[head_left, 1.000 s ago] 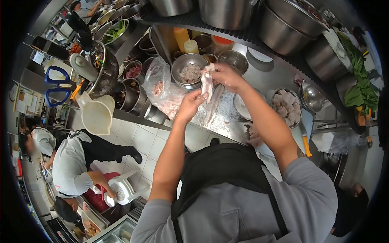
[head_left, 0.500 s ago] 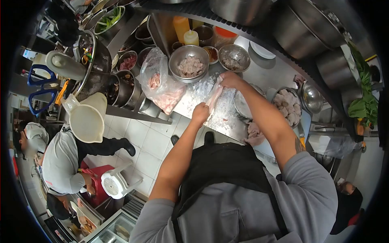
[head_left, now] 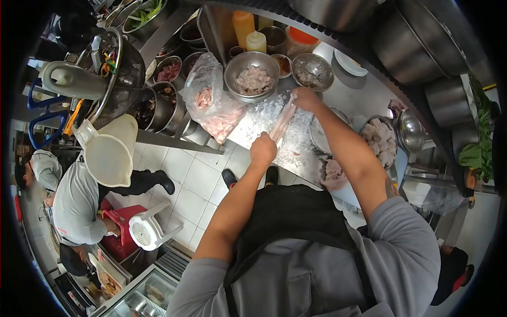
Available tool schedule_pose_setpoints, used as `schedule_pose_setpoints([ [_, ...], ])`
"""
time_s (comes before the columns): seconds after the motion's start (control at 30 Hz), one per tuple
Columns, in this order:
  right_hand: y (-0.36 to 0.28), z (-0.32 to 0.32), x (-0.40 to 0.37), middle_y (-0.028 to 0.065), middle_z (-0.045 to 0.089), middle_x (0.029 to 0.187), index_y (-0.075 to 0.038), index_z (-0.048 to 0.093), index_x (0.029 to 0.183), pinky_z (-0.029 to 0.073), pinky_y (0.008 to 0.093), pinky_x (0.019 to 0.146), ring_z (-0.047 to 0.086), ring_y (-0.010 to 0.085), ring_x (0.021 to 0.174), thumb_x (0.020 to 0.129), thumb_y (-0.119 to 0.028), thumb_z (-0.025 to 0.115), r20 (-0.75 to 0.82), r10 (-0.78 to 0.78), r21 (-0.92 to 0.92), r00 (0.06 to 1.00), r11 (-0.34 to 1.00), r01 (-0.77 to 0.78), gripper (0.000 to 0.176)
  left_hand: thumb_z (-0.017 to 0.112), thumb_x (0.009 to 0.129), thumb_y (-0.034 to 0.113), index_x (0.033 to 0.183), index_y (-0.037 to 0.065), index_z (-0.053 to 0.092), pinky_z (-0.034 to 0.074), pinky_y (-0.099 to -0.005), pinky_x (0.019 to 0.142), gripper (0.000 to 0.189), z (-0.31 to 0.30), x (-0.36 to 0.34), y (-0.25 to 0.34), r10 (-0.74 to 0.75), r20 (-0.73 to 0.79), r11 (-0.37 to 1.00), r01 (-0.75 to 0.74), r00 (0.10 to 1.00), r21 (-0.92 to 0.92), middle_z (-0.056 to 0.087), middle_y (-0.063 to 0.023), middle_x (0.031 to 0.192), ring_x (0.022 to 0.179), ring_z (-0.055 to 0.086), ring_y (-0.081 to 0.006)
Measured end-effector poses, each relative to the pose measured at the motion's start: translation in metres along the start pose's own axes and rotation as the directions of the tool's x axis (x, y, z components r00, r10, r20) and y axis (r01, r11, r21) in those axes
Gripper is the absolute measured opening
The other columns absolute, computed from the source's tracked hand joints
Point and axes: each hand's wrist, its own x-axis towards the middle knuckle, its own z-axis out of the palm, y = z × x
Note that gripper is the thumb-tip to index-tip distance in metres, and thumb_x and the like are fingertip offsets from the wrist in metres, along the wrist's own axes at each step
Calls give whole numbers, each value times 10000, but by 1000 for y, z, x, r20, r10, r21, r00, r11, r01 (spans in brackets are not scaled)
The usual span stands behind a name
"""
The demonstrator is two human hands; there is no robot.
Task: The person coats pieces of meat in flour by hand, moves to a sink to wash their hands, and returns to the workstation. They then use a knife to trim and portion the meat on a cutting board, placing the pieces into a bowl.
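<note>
A long, pale strip of raw meat [head_left: 283,120] is stretched at a slant above the flour-dusted steel counter [head_left: 253,127]. My left hand [head_left: 263,148] is closed round its near end, close to the counter's front edge. At the far end, my right hand [head_left: 306,99] grips the same strip. White flour [head_left: 296,153] lies scattered beneath. To the right of the strip, partly behind my right forearm, is a floured metal bowl [head_left: 319,134]. A steel bowl of meat pieces [head_left: 252,76] stands beyond my hands, and a plastic bag of raw meat [head_left: 219,119] lies to the left.
A bowl of pale meat [head_left: 379,138] and a loose meat piece [head_left: 334,175] are on the right. Overhead runs a shelf with large pots [head_left: 412,47]. A plastic jug [head_left: 109,158] hangs at left. A co-worker [head_left: 79,206] bends by a white stool [head_left: 148,230].
Both hands still hold the strip, with little movement along the counter. My view has shifted slightly. The co-worker at left remains bent over the red container.
</note>
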Motion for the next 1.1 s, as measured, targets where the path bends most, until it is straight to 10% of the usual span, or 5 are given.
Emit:
schedule_pose_setpoints([
  [0.57, -36, -21, -20, 179, 703, 917, -22, 661, 1017, 553, 476, 766, 694, 356, 883, 936, -121, 455, -25, -45, -470, 999, 882, 28, 242, 577, 832, 93, 1094, -14, 604, 513, -488, 852, 285, -17, -30, -31, 72, -117, 987, -54, 990, 155, 653, -251, 1084, 970, 641, -425],
  [0.67, -40, -6, -30, 178, 695, 926, -21, 662, 990, 548, 478, 786, 685, 346, 927, 904, -111, 499, -47, -191, -422, 980, 893, 154, 205, 557, 808, 62, 1152, 41, 624, 470, -450, 909, 351, -16, -40, -39, 485, -267, 872, -437, 833, 221, 618, -149, 1204, 1073, 576, -353],
  [0.77, -63, 7, -58, 178, 675, 1017, -18, 663, 983, 537, 455, 841, 661, 350, 999, 857, -96, 543, 200, -322, -362, 925, 853, 375, 191, 559, 788, 51, 1184, 76, 634, 409, -417, 973, 404, -3, -38, -49, 641, -10, 703, -583, 767, 407, 603, -68, 1250, 1143, 508, -288],
  [1.1, -81, 45, -88, 172, 622, 1158, -1, 657, 998, 508, 458, 916, 585, 361, 1152, 814, -64, 560, -43, -177, -383, 983, 912, 148, 217, 563, 794, 57, 1252, 75, 615, 358, -445, 1033, 461, -5, -47, -45, 625, 42, 686, -574, 780, 447, 576, -60, 1339, 1252, 458, -300],
])
